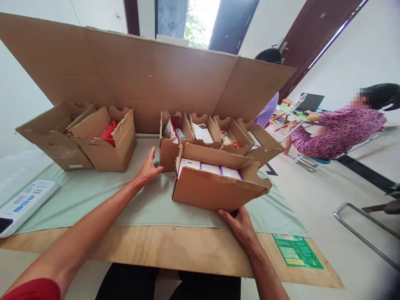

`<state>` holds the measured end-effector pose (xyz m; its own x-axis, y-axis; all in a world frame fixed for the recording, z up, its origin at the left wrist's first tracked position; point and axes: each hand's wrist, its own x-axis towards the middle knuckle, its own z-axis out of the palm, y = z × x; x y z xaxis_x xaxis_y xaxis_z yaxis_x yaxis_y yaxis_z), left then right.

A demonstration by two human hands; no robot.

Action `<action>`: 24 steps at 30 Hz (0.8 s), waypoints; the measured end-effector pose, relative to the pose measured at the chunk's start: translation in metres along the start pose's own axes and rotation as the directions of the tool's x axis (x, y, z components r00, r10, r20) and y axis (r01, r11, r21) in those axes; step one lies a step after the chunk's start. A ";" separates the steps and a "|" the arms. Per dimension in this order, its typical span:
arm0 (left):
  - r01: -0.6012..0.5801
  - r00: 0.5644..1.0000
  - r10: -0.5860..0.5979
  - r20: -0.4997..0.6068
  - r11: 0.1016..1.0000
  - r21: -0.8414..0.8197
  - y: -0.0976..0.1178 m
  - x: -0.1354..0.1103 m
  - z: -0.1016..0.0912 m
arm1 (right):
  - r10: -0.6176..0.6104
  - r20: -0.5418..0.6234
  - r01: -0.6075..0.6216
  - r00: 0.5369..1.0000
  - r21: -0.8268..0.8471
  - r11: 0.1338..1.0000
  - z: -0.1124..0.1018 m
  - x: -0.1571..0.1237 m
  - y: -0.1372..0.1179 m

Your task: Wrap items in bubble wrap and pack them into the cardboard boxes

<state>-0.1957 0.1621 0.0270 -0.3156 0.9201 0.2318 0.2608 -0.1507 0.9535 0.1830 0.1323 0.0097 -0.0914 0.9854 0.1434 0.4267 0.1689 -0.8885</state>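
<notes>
An open cardboard box (215, 189) with white packets inside sits on the green cloth near the table's front edge. My right hand (239, 223) grips the bottom of its near wall, fingers curled under it. My left hand (149, 168) is stretched out with fingers apart, resting on the cloth right beside the left wall of another open box (167, 152) behind the first one. That box holds red and white packets.
Two more open boxes (103, 143) stand at the left, and several others (237, 139) at the back right. A tall cardboard sheet (140, 71) stands behind them. A white device (25, 204) lies at the left edge. Another person (340, 127) sits at the right.
</notes>
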 end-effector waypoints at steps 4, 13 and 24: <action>-0.041 0.995 0.047 0.090 0.997 -0.063 -0.002 0.022 0.013 | 0.041 -0.006 -0.041 0.999 -0.067 0.997 -0.001 0.001 0.004; -0.060 0.991 0.069 0.117 0.995 -0.082 -0.008 0.034 0.013 | 0.039 -0.005 -0.039 0.999 -0.122 0.992 -0.003 0.001 0.010; -0.019 0.999 0.012 0.041 0.984 0.176 0.000 -0.049 -0.016 | 0.007 -0.056 -0.019 0.998 -0.215 0.976 0.001 0.002 0.003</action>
<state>-0.1943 0.1110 0.0184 -0.2746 0.9325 0.2347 0.4228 -0.1021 0.9005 0.1831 0.1344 0.0067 -0.0379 0.9862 0.1609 0.6122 0.1502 -0.7763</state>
